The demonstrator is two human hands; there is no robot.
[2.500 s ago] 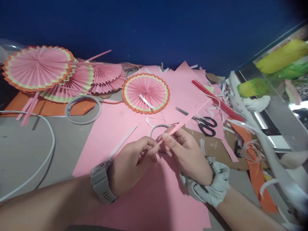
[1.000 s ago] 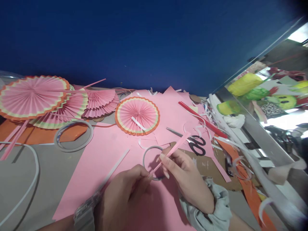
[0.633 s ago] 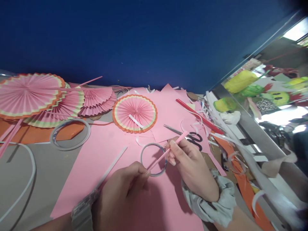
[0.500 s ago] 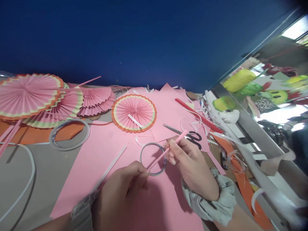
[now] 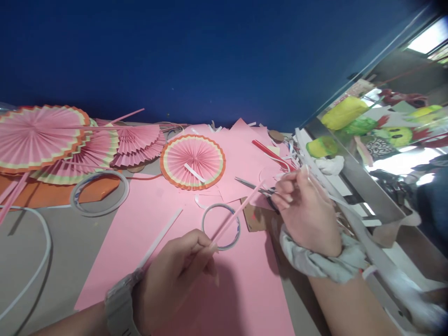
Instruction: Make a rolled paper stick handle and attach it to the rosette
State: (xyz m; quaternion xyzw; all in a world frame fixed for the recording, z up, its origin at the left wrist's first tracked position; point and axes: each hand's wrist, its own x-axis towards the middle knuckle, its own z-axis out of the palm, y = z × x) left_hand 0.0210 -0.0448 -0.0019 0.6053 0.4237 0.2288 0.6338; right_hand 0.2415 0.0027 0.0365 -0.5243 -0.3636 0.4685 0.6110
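The left hand (image 5: pixel 178 275) is closed in a pinch, thumb against forefinger, on the near end of a thin pink paper strip (image 5: pixel 238 212). The strip slants away from that grip, up and to the right, its far end free and short of the right hand (image 5: pixel 310 214). The right hand is raised, its fingers partly curled and thumb up; whether anything sits between its fingertips cannot be told.

Just beyond the left fingertips, beneath the strip, is a slim grey ring-shaped tape roll (image 5: pixel 238 229). A narrow white strip (image 5: pixel 163 235) runs ahead of the left wrist. Beside the right fingers are steel-bladed scissors (image 5: pixel 247 183), their handles mostly hidden behind them.

A large pink paper sheet (image 5: pixel 252 280) spreads below both hands, its right edge passing left of the right wrist. Left of the left hand, beyond the sheet's other edge, bare grey tabletop (image 5: pixel 77 252) gives room as far as a curved white cable (image 5: pixel 47 238). Straight ahead of the hands, a round pleated pink paper rosette with an orange rim (image 5: pixel 194 158) occupies the space before a dark blue panel (image 5: pixel 210 60).
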